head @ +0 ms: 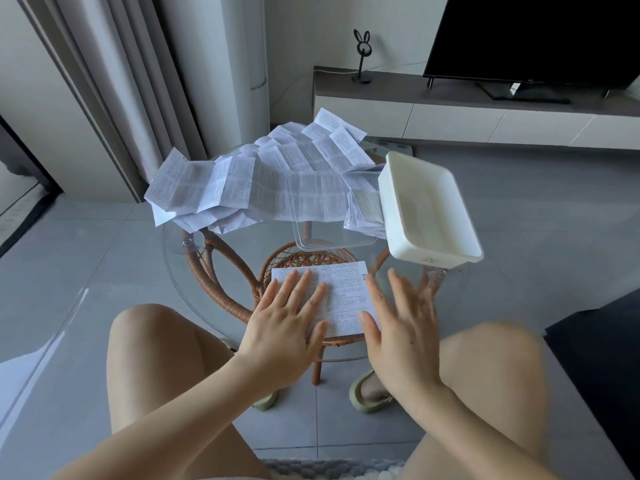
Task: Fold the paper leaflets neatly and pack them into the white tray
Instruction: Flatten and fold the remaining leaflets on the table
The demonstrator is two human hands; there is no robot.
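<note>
The folded white printed paper leaflet point(346, 292) lies flat at the round glass counter's point(249, 244) 6 o'clock edge, its long axis running 9 to 3 o'clock. The left hand point(280, 327) presses on it with fingers straight and spread, and the right hand point(398, 327) is at its 3 o'clock edge, fingers also straight. The white rectangular plastic tray point(408, 247) sits at 1 o'clock.

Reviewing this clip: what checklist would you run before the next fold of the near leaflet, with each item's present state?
1. Leaflet lies flat on the glass table: ok.
2. Left hand pins it, fingers straight: ok.
3. Right hand has hold of an edge: not ok; it is open at the leaflet's right edge.
4. White tray has room: ok, nothing visible inside.
5. White tray sits level: cannot tell.
6. Pile of unfolded leaflets lies apart from the near leaflet: ok.
</note>
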